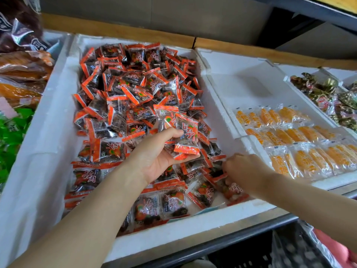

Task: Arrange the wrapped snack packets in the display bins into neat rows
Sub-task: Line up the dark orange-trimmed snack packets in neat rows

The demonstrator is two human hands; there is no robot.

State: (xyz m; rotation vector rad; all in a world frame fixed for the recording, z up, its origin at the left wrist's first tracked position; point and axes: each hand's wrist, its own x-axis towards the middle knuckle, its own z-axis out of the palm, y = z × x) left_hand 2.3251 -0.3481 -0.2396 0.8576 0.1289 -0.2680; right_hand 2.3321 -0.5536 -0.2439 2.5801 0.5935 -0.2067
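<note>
Snack packets (135, 89) are lying jumbled across the white foam bin (58, 105), thinning toward its near right corner. The right hand (241, 167) is nearer there, fingers curling round one packet (219, 176). The left hand (160, 151) is hovering mid-bin, palm up, gripping a small stack (185, 132) standing on end.

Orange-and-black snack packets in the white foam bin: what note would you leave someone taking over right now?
Left hand: palm up, holds a small stack of orange-and-black wrapped snack packets above the white foam bin.
Right hand: fingers curled into loose packets at the bin's front right; a grip cannot be told.
Done: a few flat packets lie along the front.
Left: the jumbled heap behind needs rows.
</note>
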